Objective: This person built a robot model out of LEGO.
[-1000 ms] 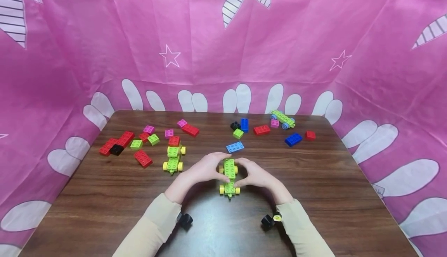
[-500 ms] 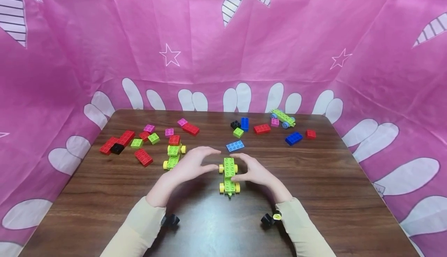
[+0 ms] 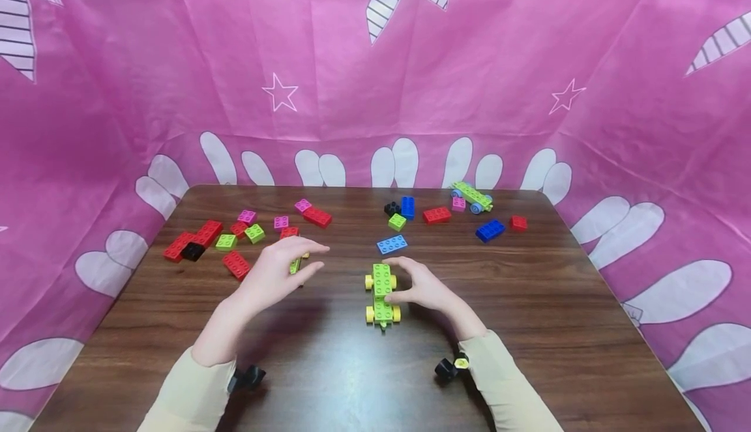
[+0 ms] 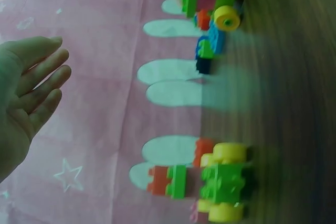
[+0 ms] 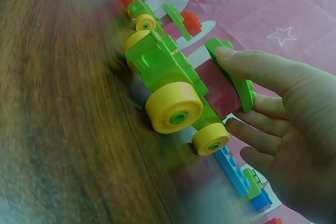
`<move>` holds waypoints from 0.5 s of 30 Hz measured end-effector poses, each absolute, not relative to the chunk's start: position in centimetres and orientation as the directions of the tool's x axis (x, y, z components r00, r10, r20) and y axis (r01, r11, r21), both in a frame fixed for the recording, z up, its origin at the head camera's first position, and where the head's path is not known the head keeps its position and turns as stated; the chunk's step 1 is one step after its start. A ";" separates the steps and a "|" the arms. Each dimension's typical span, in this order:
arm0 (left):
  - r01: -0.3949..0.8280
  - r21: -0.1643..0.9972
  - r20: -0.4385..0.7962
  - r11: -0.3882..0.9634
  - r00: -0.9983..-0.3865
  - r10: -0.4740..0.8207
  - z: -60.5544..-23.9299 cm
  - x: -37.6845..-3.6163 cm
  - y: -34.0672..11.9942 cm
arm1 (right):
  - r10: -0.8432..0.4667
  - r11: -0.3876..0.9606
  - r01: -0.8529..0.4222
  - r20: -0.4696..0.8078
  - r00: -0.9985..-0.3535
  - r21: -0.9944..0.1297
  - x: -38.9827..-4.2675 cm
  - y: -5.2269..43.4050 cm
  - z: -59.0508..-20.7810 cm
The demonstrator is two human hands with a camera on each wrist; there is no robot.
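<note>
A green brick car with yellow wheels (image 3: 381, 293) stands on the brown table (image 3: 352, 380), near its middle. My right hand (image 3: 411, 282) rests against the car's right side. In the right wrist view its thumb (image 5: 247, 64) lies on the car's (image 5: 168, 85) green top plate, and the fingers are loosely spread beside the wheels. My left hand (image 3: 287, 264) hovers with straight fingers (image 4: 37, 85) over a second green car with yellow wheels (image 3: 294, 265), (image 4: 223, 182), and hides most of it. It holds nothing.
Loose bricks lie across the back of the table: red ones (image 3: 193, 240) at the left, a light blue plate (image 3: 392, 244), a blue brick (image 3: 490, 230) and a green car with blue wheels (image 3: 472, 196). Pink cloth (image 3: 375, 80) walls in the table.
My left hand has let go of the middle car and moved left, over the second car. My right hand has stayed at the middle car, which has not moved.
</note>
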State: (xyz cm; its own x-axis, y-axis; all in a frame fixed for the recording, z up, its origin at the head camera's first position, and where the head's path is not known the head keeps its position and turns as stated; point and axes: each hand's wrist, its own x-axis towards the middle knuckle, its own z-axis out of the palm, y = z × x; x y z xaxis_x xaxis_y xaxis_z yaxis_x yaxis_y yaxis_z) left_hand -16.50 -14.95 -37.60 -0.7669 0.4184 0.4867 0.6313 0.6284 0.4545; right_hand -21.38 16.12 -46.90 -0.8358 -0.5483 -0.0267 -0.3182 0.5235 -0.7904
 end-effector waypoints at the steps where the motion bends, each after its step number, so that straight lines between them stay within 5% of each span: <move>1: 0.633 0.443 0.506 0.635 -0.761 0.405 -37.5 -16.3 -15.3 | -0.549 0.523 -0.319 -0.026 -0.835 -0.791 -21.4 16.1 -46.9; 10: 0.633 0.331 0.696 0.700 -0.665 0.273 -36.7 -16.6 -19.2 | -0.563 0.507 -0.325 -0.021 -0.826 -0.799 -21.4 16.2 -46.9; 15: 0.550 0.347 0.717 0.760 -0.678 0.162 -36.2 -17.4 -22.8 | -0.565 0.497 -0.315 -0.025 -0.825 -0.808 -21.4 16.1 -46.7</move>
State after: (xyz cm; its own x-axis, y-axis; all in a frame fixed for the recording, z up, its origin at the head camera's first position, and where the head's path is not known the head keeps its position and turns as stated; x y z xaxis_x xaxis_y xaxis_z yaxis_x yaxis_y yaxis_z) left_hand -17.36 -22.77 -36.16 -0.6775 0.1622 0.7174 0.5497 0.7597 0.3474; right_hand -21.35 16.14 -46.73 -0.8250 -0.5645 -0.0253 -0.3153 0.4971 -0.8083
